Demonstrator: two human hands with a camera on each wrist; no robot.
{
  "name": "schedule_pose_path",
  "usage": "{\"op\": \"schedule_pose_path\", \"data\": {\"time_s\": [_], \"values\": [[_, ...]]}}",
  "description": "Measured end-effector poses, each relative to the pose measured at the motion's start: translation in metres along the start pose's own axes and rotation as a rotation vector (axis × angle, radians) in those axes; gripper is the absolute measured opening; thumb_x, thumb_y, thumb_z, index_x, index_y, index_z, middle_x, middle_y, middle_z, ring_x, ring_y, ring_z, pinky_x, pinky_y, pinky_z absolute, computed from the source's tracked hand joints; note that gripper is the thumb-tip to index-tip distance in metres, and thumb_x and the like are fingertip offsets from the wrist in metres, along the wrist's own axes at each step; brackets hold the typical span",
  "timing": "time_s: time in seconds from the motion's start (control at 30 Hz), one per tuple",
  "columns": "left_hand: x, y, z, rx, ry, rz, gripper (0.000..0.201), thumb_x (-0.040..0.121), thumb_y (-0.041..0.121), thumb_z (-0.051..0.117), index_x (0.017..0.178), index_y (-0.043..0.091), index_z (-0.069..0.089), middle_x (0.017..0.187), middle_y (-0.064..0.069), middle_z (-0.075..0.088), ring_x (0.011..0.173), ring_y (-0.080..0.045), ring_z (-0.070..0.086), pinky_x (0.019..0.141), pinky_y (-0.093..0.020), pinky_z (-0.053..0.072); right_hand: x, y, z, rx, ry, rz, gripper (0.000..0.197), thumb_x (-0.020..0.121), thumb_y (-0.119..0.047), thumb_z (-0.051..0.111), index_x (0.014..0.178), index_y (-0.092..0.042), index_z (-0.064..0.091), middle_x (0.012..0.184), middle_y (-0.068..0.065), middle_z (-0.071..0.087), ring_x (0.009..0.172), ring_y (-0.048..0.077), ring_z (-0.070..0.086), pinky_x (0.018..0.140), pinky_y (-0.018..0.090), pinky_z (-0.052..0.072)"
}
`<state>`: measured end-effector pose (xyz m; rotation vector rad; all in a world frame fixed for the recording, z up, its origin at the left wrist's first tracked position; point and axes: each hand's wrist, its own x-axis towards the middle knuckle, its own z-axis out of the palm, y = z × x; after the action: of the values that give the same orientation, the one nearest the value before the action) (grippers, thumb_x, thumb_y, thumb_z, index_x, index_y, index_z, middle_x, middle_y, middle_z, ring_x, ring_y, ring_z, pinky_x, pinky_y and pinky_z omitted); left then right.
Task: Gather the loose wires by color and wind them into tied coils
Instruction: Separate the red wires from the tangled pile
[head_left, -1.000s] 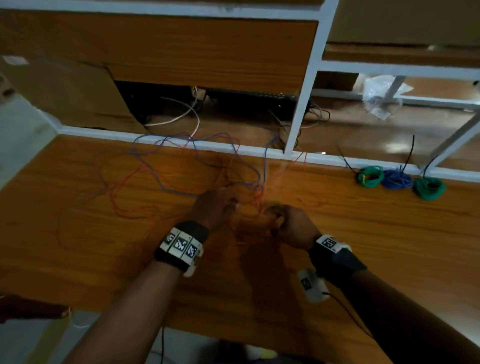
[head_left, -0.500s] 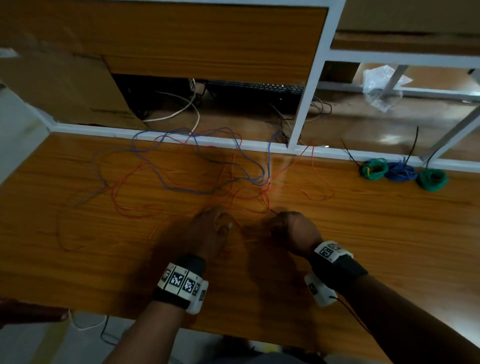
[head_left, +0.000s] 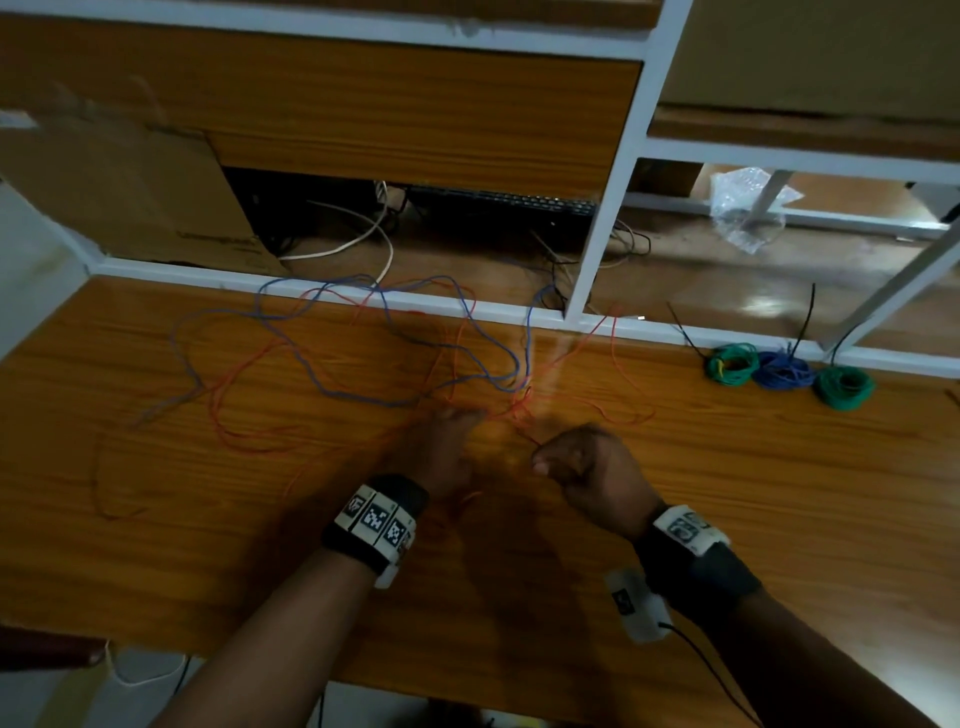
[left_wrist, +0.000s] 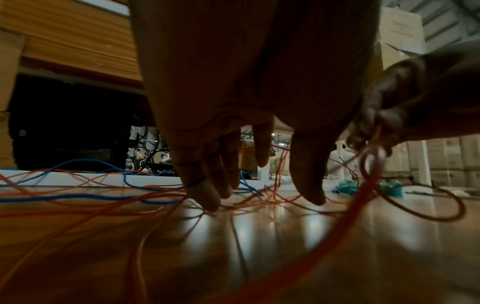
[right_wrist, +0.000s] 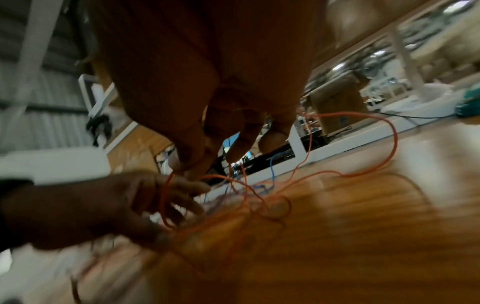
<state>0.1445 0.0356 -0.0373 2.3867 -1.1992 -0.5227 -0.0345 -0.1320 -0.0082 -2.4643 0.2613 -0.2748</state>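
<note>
Loose orange wires and a blue wire lie tangled across the wooden table. My right hand is curled, and its thumb and fingers pinch an orange strand, as the right wrist view shows. Just to its left, my left hand hovers over the tangle. In the left wrist view its fingers hang straight down with the tips among the orange wires and grip nothing. An orange loop drapes across that hand's fingers.
Three tied coils sit at the table's far right: green, blue, green. A white frame rail and post border the far edge. Behind it lie a keyboard, cables and a cardboard sheet.
Both hands drew back toward me a little, and the orange strands near them shifted. The right hand kept its pinch; the left hand's fingers reached forward into the tangle again.
</note>
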Motion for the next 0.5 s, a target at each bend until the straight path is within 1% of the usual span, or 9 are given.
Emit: {"op": "schedule_pose_path", "data": {"time_s": [0.07,0.13,0.2,0.27,0.3,0.33,0.4,0.47,0.5], "values": [[0.005,-0.003,-0.008,-0.052,0.019,0.023,0.090,0.072,0.031,0.085,0.149,0.024,0.041,0.153,-0.004,0.041,0.140,-0.026,0.040,0.114,-0.038,0.036,-0.010,-0.012,-0.028,0.175,0.060,0.065,0.009,0.095,-0.011,0.074,0.088,-0.015,0.079,0.091,-0.008,0.078,0.086,0.003,0.069,0.074,0.014,0.045],[0.007,-0.007,-0.017,-0.190,0.032,0.000,0.103,0.065,0.038,0.087,0.153,0.024,0.034,0.157,-0.004,0.037,0.144,-0.025,0.035,0.116,-0.041,0.034,-0.023,-0.018,-0.052,0.250,0.071,0.097,0.006,0.095,-0.014,0.073,0.092,-0.016,0.078,0.095,-0.011,0.076,0.094,0.000,0.066,0.075,0.009,0.043],[0.006,-0.009,-0.026,-0.348,0.029,-0.040,0.107,0.068,0.031,0.087,0.156,0.026,0.025,0.159,-0.004,0.033,0.144,-0.024,0.034,0.112,-0.037,0.037,-0.037,-0.017,-0.068,0.269,0.063,0.108,0.006,0.096,-0.022,0.070,0.094,-0.022,0.076,0.097,-0.014,0.074,0.097,0.003,0.066,0.076,0.013,0.046],[0.005,-0.008,-0.034,-0.436,0.004,-0.057,0.108,0.075,0.017,0.086,0.158,0.026,0.018,0.161,-0.003,0.027,0.144,-0.022,0.031,0.105,-0.029,0.036,-0.045,-0.016,-0.079,0.304,0.072,0.128,0.008,0.095,-0.027,0.068,0.094,-0.026,0.075,0.098,-0.016,0.074,0.095,0.007,0.068,0.075,0.020,0.049],[0.006,-0.007,-0.038,-0.459,-0.006,-0.052,0.109,0.076,0.012,0.085,0.158,0.025,0.015,0.162,-0.003,0.024,0.145,-0.020,0.029,0.104,-0.026,0.035,-0.048,-0.015,-0.084,0.339,0.088,0.138,0.008,0.094,-0.026,0.068,0.094,-0.025,0.075,0.096,-0.015,0.074,0.092,0.007,0.069,0.074,0.021,0.050],[0.007,-0.007,-0.039,-0.465,-0.018,-0.047,0.109,0.077,0.010,0.084,0.159,0.025,0.013,0.163,-0.002,0.022,0.145,-0.019,0.027,0.103,-0.025,0.035,-0.050,-0.013,-0.087,0.378,0.115,0.138,0.008,0.095,-0.022,0.068,0.094,-0.022,0.075,0.093,-0.012,0.075,0.088,0.006,0.069,0.072,0.019,0.049],[0.010,-0.005,-0.039,-0.452,-0.043,-0.041,0.110,0.076,0.014,0.084,0.158,0.029,0.012,0.162,-0.001,0.024,0.145,-0.021,0.029,0.105,-0.030,0.039,-0.050,-0.013,-0.092,0.444,0.169,0.131,0.008,0.095,-0.014,0.068,0.094,-0.016,0.076,0.091,-0.007,0.075,0.086,0.007,0.070,0.072,0.017,0.050],[0.014,-0.001,-0.035,-0.450,-0.071,-0.063,0.101,0.079,0.020,0.082,0.157,0.029,0.019,0.157,-0.004,0.034,0.139,-0.025,0.040,0.106,-0.041,0.045,-0.046,-0.012,-0.092,0.458,0.174,0.140,0.008,0.096,-0.010,0.069,0.095,-0.015,0.076,0.093,-0.004,0.076,0.091,0.011,0.071,0.075,0.020,0.052],[0.016,0.004,-0.034,-0.463,-0.075,-0.087,0.093,0.082,0.020,0.080,0.156,0.026,0.024,0.153,-0.006,0.040,0.133,-0.025,0.047,0.103,-0.042,0.048,-0.044,-0.012,-0.090,0.450,0.157,0.150,0.009,0.096,-0.010,0.069,0.095,-0.015,0.076,0.092,-0.007,0.076,0.090,0.009,0.071,0.075,0.020,0.052]]}}
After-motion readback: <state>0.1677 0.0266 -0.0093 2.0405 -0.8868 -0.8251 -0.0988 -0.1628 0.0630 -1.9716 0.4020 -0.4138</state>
